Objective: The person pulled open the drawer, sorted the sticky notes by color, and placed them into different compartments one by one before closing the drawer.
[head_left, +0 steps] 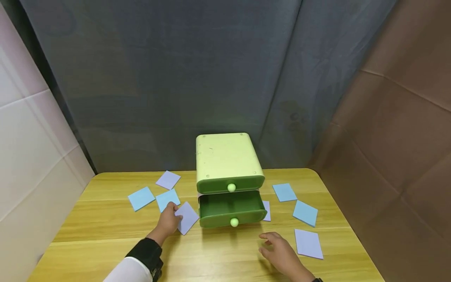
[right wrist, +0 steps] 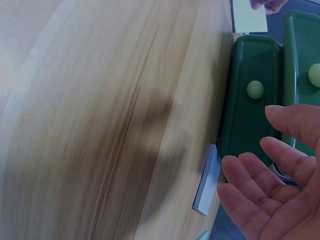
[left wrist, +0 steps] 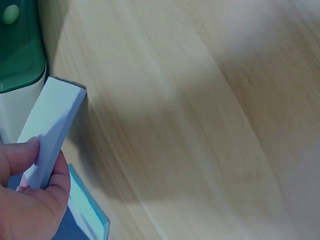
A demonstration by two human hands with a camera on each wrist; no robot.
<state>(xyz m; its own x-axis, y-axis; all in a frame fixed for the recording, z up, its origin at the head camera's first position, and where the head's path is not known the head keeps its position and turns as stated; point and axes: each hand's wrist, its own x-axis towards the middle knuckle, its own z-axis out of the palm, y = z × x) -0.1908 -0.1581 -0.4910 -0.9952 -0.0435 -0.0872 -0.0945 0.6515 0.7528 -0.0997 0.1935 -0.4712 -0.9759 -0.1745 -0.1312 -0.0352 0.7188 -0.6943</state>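
Observation:
A light-green two-drawer box (head_left: 228, 160) stands at the table's middle back; its dark-green lower drawer (head_left: 230, 208) is pulled out, the upper one is closed. My left hand (head_left: 169, 220) pinches a lilac note pad (head_left: 186, 217) just left of the drawer; in the left wrist view the lilac note pad (left wrist: 50, 129) sits between thumb and fingers beside the drawer (left wrist: 17, 50). My right hand (head_left: 280, 250) hovers open over the table in front of the drawer and holds nothing; its relaxed fingers (right wrist: 280, 165) show near the drawer front (right wrist: 250, 100).
Blue and lilac pads lie scattered on the wooden table (head_left: 218, 250): blue pads (head_left: 141, 197) and a lilac one (head_left: 168, 179) at left, blue pads (head_left: 305, 212) and a lilac pad (head_left: 308, 243) at right. Another pad (right wrist: 207, 180) lies beside the drawer. Curtains hang behind.

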